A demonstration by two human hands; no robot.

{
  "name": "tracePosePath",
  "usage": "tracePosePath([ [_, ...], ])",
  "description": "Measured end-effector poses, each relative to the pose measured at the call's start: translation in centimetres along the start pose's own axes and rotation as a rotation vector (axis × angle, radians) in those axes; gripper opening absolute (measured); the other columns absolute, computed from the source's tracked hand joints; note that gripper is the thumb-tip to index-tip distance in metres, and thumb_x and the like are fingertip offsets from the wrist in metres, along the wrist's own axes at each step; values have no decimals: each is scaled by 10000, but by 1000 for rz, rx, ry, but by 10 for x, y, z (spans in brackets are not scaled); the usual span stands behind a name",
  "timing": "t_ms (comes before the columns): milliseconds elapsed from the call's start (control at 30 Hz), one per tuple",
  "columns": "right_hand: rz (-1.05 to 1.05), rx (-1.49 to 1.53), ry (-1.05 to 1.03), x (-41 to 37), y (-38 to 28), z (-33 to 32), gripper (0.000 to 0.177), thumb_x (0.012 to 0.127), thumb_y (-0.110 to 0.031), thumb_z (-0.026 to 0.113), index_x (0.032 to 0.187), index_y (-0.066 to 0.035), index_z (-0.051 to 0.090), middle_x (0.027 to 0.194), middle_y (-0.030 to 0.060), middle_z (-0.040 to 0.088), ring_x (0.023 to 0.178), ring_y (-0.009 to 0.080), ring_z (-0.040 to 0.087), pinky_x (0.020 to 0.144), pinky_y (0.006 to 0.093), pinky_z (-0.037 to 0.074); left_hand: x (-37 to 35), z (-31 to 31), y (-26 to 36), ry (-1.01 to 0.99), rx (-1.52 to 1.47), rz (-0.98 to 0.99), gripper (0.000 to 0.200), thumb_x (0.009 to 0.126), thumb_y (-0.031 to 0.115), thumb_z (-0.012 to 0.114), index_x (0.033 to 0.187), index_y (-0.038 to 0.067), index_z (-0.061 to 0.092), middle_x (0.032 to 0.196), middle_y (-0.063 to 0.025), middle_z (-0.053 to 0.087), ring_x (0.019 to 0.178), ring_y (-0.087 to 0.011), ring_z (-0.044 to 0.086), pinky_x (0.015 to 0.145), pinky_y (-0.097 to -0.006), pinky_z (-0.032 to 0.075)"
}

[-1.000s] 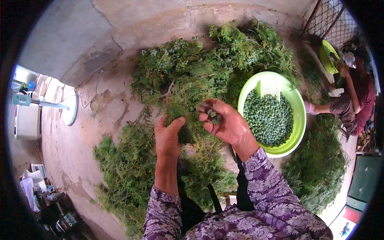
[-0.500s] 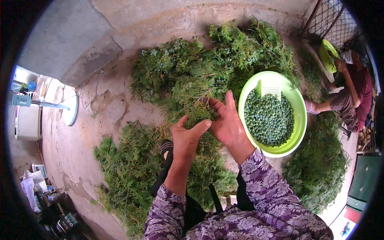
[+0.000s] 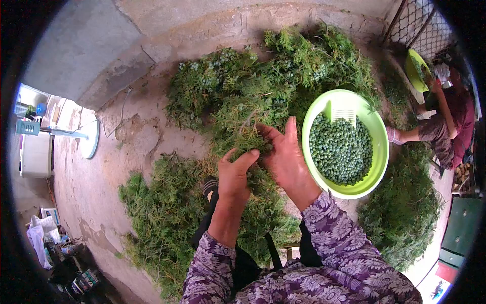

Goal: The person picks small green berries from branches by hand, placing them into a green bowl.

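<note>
Both hands meet over the greenery, left of a lime-green basin (image 3: 380,152) full of small round green berries (image 3: 340,149). My left hand (image 3: 235,175) has its thumb and fingers closed on a green sprig (image 3: 243,138). Beside it, my right hand (image 3: 286,157) holds the same sprig with its curled fingers, thumb pointing up. Its fingertips are partly hidden by the foliage. Behind the hands lies a pile of branches (image 3: 314,66) with bluish berries among the leaves.
More cut greenery (image 3: 162,213) lies at the lower left, and another heap (image 3: 400,207) at the right. A person (image 3: 455,116) sits at the right by a second green basin (image 3: 416,71). A fan base (image 3: 90,139) stands at the left.
My left thumb has shifted slightly left and up along the sprig, and my right hand has tilted a little. The other person's arm and basin have moved slightly.
</note>
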State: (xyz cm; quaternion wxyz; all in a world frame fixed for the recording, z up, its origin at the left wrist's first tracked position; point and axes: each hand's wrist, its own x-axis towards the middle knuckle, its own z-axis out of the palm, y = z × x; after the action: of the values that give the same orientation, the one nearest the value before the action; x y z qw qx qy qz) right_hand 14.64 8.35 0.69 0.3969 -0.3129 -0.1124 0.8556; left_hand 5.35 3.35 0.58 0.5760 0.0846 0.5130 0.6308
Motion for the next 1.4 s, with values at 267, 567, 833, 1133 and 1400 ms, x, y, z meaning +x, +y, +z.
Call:
tracePosePath([
  [267,56,96,-19,0,-5,-5,731,779,-678,283,1052,-28,477,973,89,513,838,237,498,710,342,428,9,-15,0,-88,-108,-63,204,671,49,643,867,40,587,734,-6,585,596,-89,509,536,-224,404],
  [567,-26,-28,-46,3,2,-6,760,790,-672,251,1105,-11,453,1042,99,520,976,234,489,883,376,379,1,-1,-9,-22,31,5,310,649,23,691,926,-23,558,854,-71,612,720,-116,573,653,-230,460],
  [833,-41,-85,-32,3,5,-2,786,789,-679,220,1141,-11,437,1137,124,482,1045,271,462,937,387,339,2,-3,-6,60,22,-27,302,660,-7,664,934,-24,539,853,-67,602,705,-120,565,637,-248,463],
  [1133,33,-25,-43,5,2,-13,477,869,-475,380,1022,-43,514,940,45,560,872,159,526,776,308,441,12,-22,-1,-99,-103,-105,237,684,23,623,913,32,565,774,-11,582,634,-101,531,571,-237,442],
  [1400,-9,-279,-111,6,0,-17,302,766,-50,589,1056,-18,508,875,17,567,670,82,501,617,211,435,10,-24,5,-115,-152,-196,179,716,46,590,893,30,568,751,-21,583,617,-116,552,562,-253,478],
])
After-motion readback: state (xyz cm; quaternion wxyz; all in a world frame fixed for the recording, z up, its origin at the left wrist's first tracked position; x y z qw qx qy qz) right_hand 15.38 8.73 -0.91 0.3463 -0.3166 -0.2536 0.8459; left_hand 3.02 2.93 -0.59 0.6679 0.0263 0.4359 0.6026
